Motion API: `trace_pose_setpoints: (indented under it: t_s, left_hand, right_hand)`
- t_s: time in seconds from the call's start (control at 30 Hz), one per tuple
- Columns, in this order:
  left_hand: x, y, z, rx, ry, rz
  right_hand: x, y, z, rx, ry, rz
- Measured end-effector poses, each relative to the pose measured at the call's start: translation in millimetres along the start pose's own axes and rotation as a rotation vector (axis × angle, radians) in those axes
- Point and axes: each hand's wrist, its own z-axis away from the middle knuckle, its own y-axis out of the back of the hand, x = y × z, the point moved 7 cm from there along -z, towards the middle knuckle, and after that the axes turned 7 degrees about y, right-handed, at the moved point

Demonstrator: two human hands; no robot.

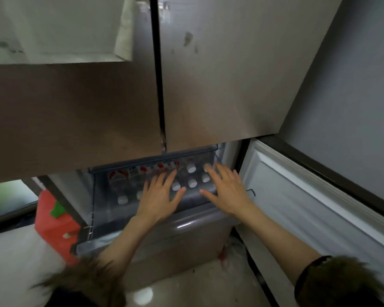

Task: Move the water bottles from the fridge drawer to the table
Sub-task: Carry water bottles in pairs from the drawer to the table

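Observation:
The fridge drawer (102, 218) is pulled out below the closed upper doors. Several water bottles stand in it, white caps up, such as one at the left (122, 199) and one at the back right (191, 168); some show red labels. My left hand (159, 196) hovers over the middle bottles with its fingers spread and straight. My right hand (225, 189) hovers over the right bottles, fingers likewise spread. Neither hand holds anything. The table is not in view.
Two closed steel fridge doors (220, 74) fill the upper view. An open lower door (308, 196) stands to the right of the drawer. A red box (53, 220) sits left of the fridge. A pale tiled floor (186, 291) lies below.

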Motion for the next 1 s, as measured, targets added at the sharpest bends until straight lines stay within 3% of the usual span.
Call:
trace_pose_setpoints:
  t_s: [0.2,0.4,0.5,0.6,0.9,1.0]
  left_hand:
    - [16.5,-39.8,-43.1,-0.14,0.169,0.325]
    - [5.9,-83.5,-76.7,-0.214,0.665,1.028]
    - [2.9,-111.4,-92.8,-0.277,0.777,1.293]
    - [3.8,-127.1,-104.9,-0.31,0.838,1.468]
    - [22.5,-126.5,-132.9,-0.25,0.914,1.579]
    - [9.6,-125.2,-128.0,-0.198,0.948,1.59]
  right_hand:
    - [40.4,-33.3,-44.6,-0.101,-0.007,-0.285]
    - [71.4,-70.5,-80.0,-0.176,-0.443,-0.92]
    - [84.0,-89.0,-96.9,-0.101,-0.665,-1.195]
    - [84.5,-105.9,-108.0,-0.062,-0.762,-1.465]
    - [85.4,-120.1,-123.4,-0.037,-0.843,-1.453]
    - [80.7,-119.6,-119.5,-0.117,-0.833,-1.53]
